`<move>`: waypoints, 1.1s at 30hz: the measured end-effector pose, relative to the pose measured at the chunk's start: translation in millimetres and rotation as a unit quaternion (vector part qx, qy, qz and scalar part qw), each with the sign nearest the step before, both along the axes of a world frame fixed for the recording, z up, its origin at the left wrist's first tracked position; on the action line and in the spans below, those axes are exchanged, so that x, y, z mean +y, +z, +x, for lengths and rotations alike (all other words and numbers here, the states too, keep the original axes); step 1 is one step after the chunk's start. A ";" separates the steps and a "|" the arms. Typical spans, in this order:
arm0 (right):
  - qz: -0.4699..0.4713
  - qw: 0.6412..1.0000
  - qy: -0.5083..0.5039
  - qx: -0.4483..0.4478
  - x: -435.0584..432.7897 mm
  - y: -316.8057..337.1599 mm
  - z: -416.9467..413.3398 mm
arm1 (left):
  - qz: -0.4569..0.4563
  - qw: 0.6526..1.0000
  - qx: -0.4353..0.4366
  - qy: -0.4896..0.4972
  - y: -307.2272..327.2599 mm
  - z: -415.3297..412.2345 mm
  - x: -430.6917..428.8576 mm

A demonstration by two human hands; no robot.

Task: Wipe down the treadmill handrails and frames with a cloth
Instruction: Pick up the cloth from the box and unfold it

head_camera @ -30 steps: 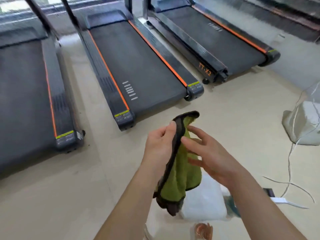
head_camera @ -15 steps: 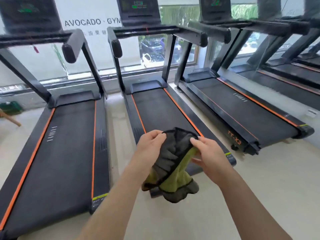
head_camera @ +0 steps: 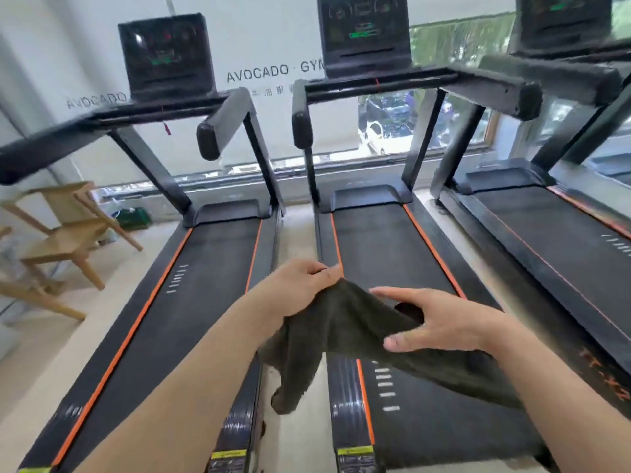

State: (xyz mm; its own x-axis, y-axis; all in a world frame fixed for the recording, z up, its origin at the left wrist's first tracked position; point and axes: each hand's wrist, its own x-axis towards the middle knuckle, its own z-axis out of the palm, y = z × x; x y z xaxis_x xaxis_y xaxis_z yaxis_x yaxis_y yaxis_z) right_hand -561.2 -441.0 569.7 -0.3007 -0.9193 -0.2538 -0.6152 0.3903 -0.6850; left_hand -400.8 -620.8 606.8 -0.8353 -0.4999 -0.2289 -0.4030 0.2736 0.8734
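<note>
A dark olive cloth is stretched between my hands at mid-frame. My left hand pinches its upper corner. My right hand holds the cloth's right part, thumb under and fingers spread over it; a loose end hangs down between the treadmills. Straight ahead stands a black treadmill with an orange-striped deck, its padded handrails reaching toward me. A second treadmill is on the left with its handrail, and a third treadmill on the right.
A narrow strip of pale floor runs between the left and middle treadmills. Wooden chairs stand at the left by a green crate. Console screens top each machine; a window wall is behind them.
The view has risen from the floor to the treadmill consoles and I am closer to the machines. The bunched cloth has been spread out between both hands, dark side up.
</note>
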 end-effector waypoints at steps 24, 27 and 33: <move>-0.223 0.925 -0.076 -0.298 -497.8 42.7 89.9 | 0.252 0.902 0.246 0.251 43.4 111.7 -378.0; -0.193 0.932 0.037 -0.304 -539.3 33.8 96.9 | 0.255 0.898 0.254 0.252 58.1 106.5 -420.4; -0.211 0.924 0.033 -0.317 -650.4 33.8 113.4 | 0.259 0.890 0.290 0.239 60.9 105.8 -512.5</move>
State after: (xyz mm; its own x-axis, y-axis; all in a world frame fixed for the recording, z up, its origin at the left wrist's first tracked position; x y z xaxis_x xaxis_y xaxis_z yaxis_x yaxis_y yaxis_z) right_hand -447.8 -1091.4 603.4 -0.1535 -0.9878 0.0251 -0.0520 -0.0173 -0.9985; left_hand -295.0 -1133.4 667.7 -0.6081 -0.7830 -0.1313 0.1948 -0.3075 0.9314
